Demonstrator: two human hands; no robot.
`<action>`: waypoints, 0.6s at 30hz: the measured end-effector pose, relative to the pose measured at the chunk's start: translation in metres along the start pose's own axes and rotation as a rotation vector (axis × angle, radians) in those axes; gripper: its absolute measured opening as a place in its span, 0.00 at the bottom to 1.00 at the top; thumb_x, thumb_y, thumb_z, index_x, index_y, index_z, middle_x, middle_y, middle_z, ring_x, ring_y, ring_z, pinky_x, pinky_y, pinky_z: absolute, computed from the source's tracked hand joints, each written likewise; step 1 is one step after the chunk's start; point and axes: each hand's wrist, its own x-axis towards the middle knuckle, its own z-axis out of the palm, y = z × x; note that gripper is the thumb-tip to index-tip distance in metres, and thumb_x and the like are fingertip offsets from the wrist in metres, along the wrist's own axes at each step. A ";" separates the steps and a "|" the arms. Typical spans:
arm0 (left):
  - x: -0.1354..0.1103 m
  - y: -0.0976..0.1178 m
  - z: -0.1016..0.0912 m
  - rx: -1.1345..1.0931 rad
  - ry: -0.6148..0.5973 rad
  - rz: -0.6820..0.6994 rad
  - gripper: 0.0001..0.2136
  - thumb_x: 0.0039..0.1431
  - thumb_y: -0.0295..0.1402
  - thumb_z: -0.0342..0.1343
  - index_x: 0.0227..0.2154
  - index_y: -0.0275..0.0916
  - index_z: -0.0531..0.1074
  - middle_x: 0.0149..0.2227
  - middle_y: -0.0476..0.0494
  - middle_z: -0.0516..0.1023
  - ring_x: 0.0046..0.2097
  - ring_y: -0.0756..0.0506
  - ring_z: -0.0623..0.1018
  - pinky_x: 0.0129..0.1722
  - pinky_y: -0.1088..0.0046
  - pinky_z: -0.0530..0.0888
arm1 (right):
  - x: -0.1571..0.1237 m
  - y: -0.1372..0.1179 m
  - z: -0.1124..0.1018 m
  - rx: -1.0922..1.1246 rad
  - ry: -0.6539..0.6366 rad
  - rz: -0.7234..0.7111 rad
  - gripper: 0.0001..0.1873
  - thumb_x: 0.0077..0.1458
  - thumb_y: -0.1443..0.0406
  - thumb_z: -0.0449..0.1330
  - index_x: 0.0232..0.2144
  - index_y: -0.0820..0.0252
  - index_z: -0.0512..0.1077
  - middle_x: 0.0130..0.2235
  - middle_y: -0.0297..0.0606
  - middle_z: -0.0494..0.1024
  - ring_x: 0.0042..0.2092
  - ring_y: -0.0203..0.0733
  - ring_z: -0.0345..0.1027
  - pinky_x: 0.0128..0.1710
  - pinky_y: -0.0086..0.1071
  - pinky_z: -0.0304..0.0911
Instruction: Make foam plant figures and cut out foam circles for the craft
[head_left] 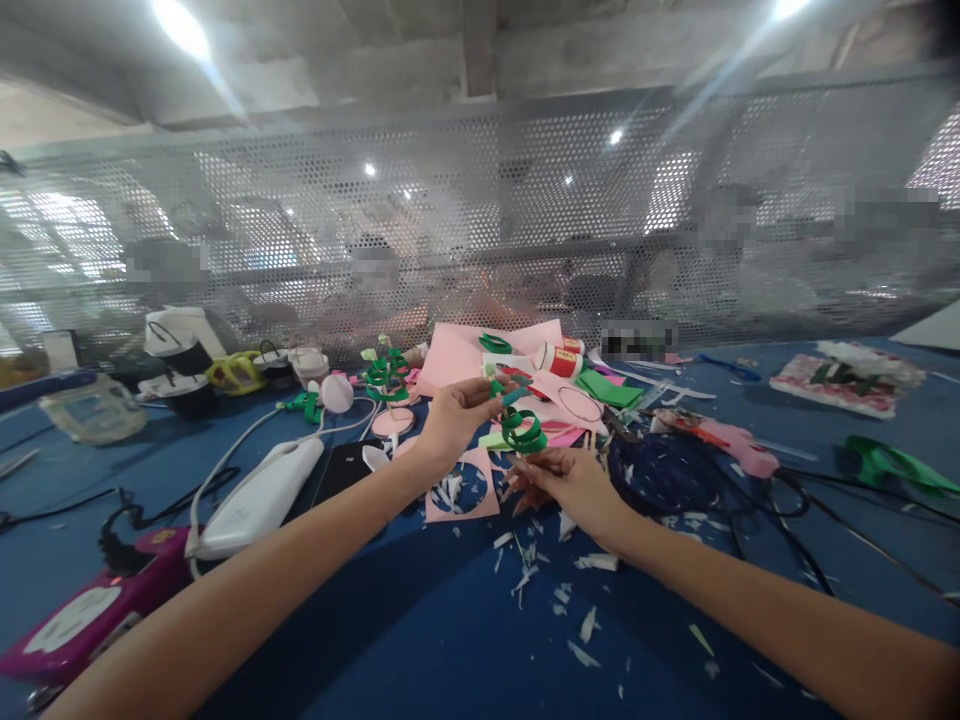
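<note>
A grey perforated metal partition (450, 200) spans the far side of the blue tabletop (360, 640). Pink paper sheets (454, 360) lie heaped on the table before it. At the near left rests a magenta extension socket (154, 575) with a black plug in it, and just beside it a white power bank (262, 495) with a pale cable.

The left hand (463, 415) is pinched narrow on the upper part of a green spiral stem (523, 432), near its pale bud; the right hand (574, 485) closes its fingertips on the lower end. The stem stands roughly upright between the hands, above the table's middle. A pink glue gun (750, 455) lies to the right. Below the left hand is a pink sheet with a round hole (489, 497). A similar green stem (386, 372) stands farther left. White paper scraps (589, 625), the smallest things, litter the table.
</note>
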 end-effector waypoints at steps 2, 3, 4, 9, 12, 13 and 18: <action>0.000 -0.001 0.001 -0.003 0.008 -0.005 0.17 0.40 0.33 0.69 0.36 0.36 0.79 0.36 0.41 0.83 0.40 0.45 0.80 0.43 0.69 0.73 | 0.000 0.001 0.000 -0.002 0.004 -0.002 0.23 0.39 0.47 0.67 0.28 0.61 0.77 0.27 0.38 0.80 0.23 0.40 0.74 0.26 0.33 0.69; 0.000 -0.001 0.002 -0.006 0.015 -0.006 0.17 0.40 0.33 0.69 0.36 0.36 0.79 0.36 0.41 0.83 0.40 0.45 0.80 0.43 0.69 0.73 | 0.000 0.001 0.000 -0.004 0.006 -0.004 0.23 0.39 0.47 0.67 0.28 0.61 0.77 0.27 0.38 0.80 0.23 0.40 0.74 0.26 0.33 0.69; -0.001 -0.002 0.002 -0.009 0.024 -0.007 0.17 0.40 0.33 0.69 0.36 0.36 0.79 0.36 0.41 0.83 0.39 0.45 0.80 0.43 0.69 0.73 | 0.000 0.001 0.000 -0.005 0.006 -0.006 0.24 0.38 0.47 0.67 0.28 0.61 0.77 0.27 0.38 0.80 0.23 0.40 0.74 0.26 0.33 0.69; -0.003 0.001 0.006 -0.003 0.045 -0.028 0.15 0.42 0.35 0.68 0.34 0.34 0.79 0.33 0.40 0.82 0.38 0.44 0.80 0.40 0.68 0.74 | -0.001 -0.001 0.000 -0.015 0.000 -0.016 0.24 0.38 0.46 0.67 0.28 0.61 0.77 0.27 0.38 0.81 0.22 0.41 0.74 0.26 0.34 0.70; -0.003 0.002 0.005 0.004 0.056 -0.037 0.14 0.41 0.34 0.68 0.33 0.33 0.78 0.33 0.40 0.82 0.37 0.45 0.80 0.39 0.69 0.74 | -0.001 -0.002 0.000 -0.028 0.010 -0.015 0.24 0.37 0.46 0.67 0.26 0.60 0.77 0.27 0.37 0.81 0.22 0.41 0.74 0.25 0.34 0.70; -0.002 0.002 0.005 0.001 0.060 -0.043 0.14 0.41 0.33 0.68 0.33 0.33 0.78 0.34 0.40 0.82 0.36 0.45 0.80 0.38 0.69 0.74 | -0.001 -0.003 0.000 -0.031 0.014 -0.015 0.23 0.37 0.46 0.67 0.26 0.60 0.76 0.27 0.37 0.81 0.22 0.40 0.73 0.25 0.33 0.70; 0.000 0.002 0.002 -0.060 0.057 -0.092 0.11 0.42 0.30 0.68 0.30 0.32 0.77 0.31 0.40 0.81 0.34 0.45 0.79 0.35 0.69 0.73 | -0.001 -0.002 0.000 -0.034 0.027 -0.010 0.22 0.39 0.47 0.67 0.25 0.59 0.76 0.26 0.37 0.80 0.21 0.38 0.72 0.25 0.31 0.69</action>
